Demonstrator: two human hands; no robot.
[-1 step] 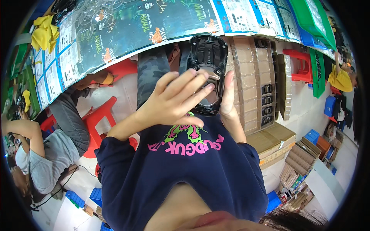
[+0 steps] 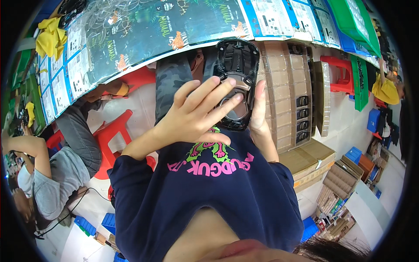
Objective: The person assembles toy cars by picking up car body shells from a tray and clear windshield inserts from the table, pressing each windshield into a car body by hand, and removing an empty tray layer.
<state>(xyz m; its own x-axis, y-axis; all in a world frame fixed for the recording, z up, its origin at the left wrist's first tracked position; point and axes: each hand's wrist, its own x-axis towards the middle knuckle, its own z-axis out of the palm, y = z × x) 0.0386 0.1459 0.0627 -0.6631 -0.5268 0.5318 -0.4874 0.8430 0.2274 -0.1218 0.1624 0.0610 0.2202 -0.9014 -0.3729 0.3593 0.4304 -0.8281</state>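
Fingertips (image 2: 231, 82) of your left hand (image 2: 196, 109) lie over a glossy black, round-ended shell (image 2: 238, 61), near its shiny brownish rounded panel (image 2: 238, 114); how firmly they touch, you can't tell. To handle it well, you would likely want the right side braced while the left fingers press lightly and evenly, so the slick surface doesn't tip. Your left hand is unclenched, fingers fanned, clasping nothing visible. Your right hand (image 2: 259, 120) stands along the shell's right side, thumb upright; its other fingers are hidden, so whether they grip underneath cannot be told. The shell sits between your hands, beyond your navy printed shirt (image 2: 218, 187), by the picture-covered desk (image 2: 200, 22). Right of it stands a brown compartmented tray (image 2: 277, 100) with small black parts (image 2: 302, 113).
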